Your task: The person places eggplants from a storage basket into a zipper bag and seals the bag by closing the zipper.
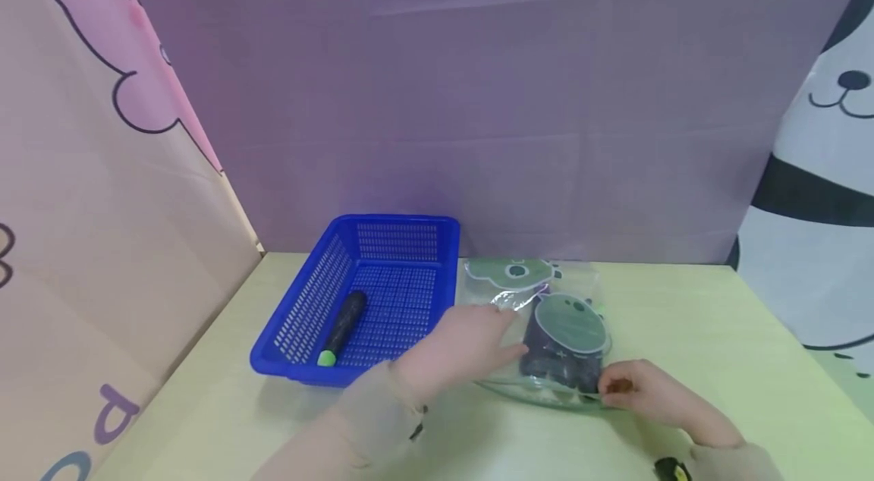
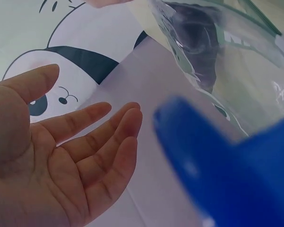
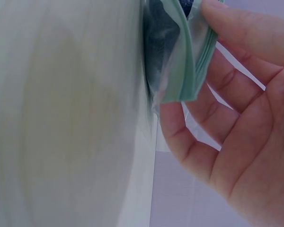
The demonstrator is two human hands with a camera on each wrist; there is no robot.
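A clear zip bag (image 1: 572, 323) with green animal prints lies on the table, several dark things inside it. At its near right corner, my right hand (image 1: 642, 390) pinches the green-edged opening (image 3: 187, 75) between thumb and fingers. My left hand (image 1: 457, 352) hovers between the bag and a blue basket (image 1: 399, 291), its fingers extended; the left wrist view shows its palm (image 2: 80, 156) holding nothing. In the basket lies a long dark object (image 1: 346, 322) with a bright green end, resembling an eggplant. The bag's contents are partly hidden by its prints.
The blue basket stands left of the bag on a pale yellow table (image 1: 683, 314). A purple-grey cloth (image 1: 478, 86) rises behind the table. Cartoon-printed sheets flank it, a pink figure on the left and a panda (image 1: 812, 238) on the right.
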